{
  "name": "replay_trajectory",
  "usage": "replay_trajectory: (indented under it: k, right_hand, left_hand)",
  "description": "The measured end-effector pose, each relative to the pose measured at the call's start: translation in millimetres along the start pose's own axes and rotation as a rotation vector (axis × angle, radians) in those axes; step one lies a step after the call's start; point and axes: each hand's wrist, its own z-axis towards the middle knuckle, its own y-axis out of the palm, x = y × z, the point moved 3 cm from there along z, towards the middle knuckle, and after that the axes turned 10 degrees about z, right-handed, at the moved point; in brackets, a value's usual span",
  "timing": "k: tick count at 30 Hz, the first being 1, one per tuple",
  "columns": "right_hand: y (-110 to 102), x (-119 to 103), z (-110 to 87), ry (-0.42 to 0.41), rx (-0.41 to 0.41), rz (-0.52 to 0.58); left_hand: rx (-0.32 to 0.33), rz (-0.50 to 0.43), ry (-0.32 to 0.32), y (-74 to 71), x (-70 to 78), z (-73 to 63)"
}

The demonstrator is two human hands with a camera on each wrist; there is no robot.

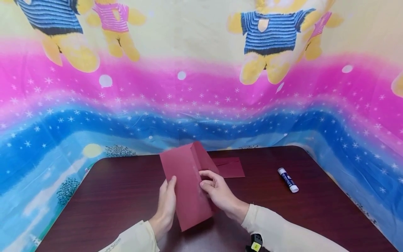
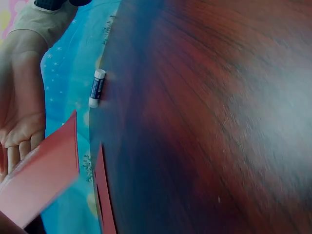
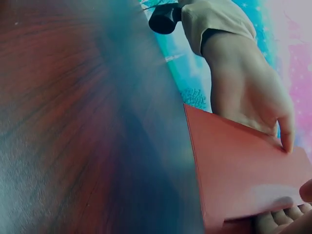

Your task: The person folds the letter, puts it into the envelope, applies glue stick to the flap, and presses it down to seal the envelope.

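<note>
A red paper envelope (image 1: 189,196), its flap side standing open along the right, is held up tilted above the table. My left hand (image 1: 166,204) grips its left edge, thumb lying on the front face; the right wrist view shows that thumb over the edge of the envelope (image 3: 239,165). At the opposite edge my right hand (image 1: 221,194) pinches the paper by the fold, its fingertips close together. Behind the right hand a second red envelope (image 1: 232,168) lies flat on the table, partly hidden by the held one.
A white and dark blue glue stick (image 1: 288,180) lies on the right side of the dark wooden table (image 1: 119,196). Around the table's back and sides hangs a printed curtain (image 1: 195,91) with bears and snowflakes.
</note>
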Motion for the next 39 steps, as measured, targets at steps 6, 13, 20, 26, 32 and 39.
replay_trajectory:
  k: [6, 13, 20, 26, 32, 39]
  right_hand:
    - [-5, -1, 2.4, -0.002, 0.053, -0.068]
    - [-1, -1, -0.8, -0.09, 0.022, -0.312]
    - [5, -5, -3.7, -0.166, -0.094, -0.346]
    - [0, -7, -7.7, -0.246, -0.021, -0.374]
    - [-15, -1, -7.4, -0.293, 0.238, -0.338]
    - [-20, 19, -1.2, -0.087, 0.24, -0.095]
  left_hand:
    - [-0.06, 0.093, 0.023, 1.0, -5.6, -0.2]
    - [-0.037, 0.087, -0.014, -3.3, -19.1, 0.8]
    - [0.018, 0.051, -0.007, -10.7, -18.0, 4.4]
    - [0.081, -0.01, -0.039, -18.9, -14.4, 6.4]
    - [0.137, -0.104, -0.052, -29.7, -9.4, 11.0]
    - [0.148, -0.19, -0.065, -27.6, -7.4, 10.6]
